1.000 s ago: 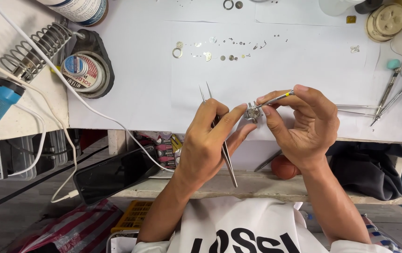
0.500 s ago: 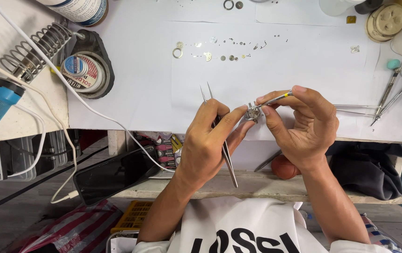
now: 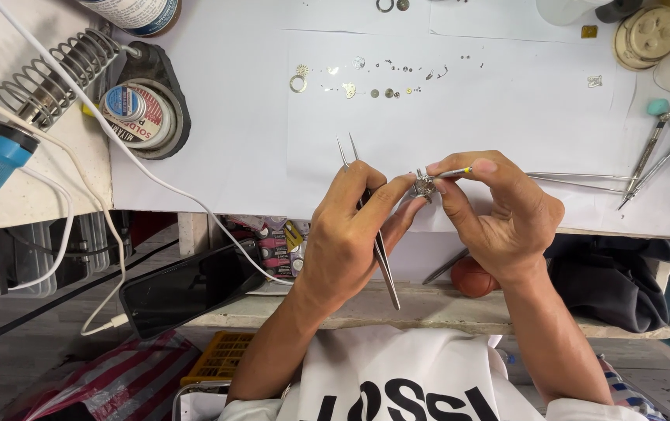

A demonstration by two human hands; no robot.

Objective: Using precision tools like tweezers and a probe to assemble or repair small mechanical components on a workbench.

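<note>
Left hand (image 3: 350, 234) pinching a small metal part (image 3: 425, 185) between thumb and forefinger, tweezers (image 3: 370, 226) tucked through the same fist, tips pointing away. Right hand (image 3: 499, 218) closed on a thin screwdriver (image 3: 453, 173), tip touching the part. Part held just above the white paper (image 3: 506, 109) at the table edge. Tiny loose parts (image 3: 382, 82) scattered farther up, well apart

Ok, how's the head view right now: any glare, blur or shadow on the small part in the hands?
Head view: even light, no glare on the white paper; small metal part is sharp but tiny, partly hidden by left hand and right hand; soft shadows only.
</note>
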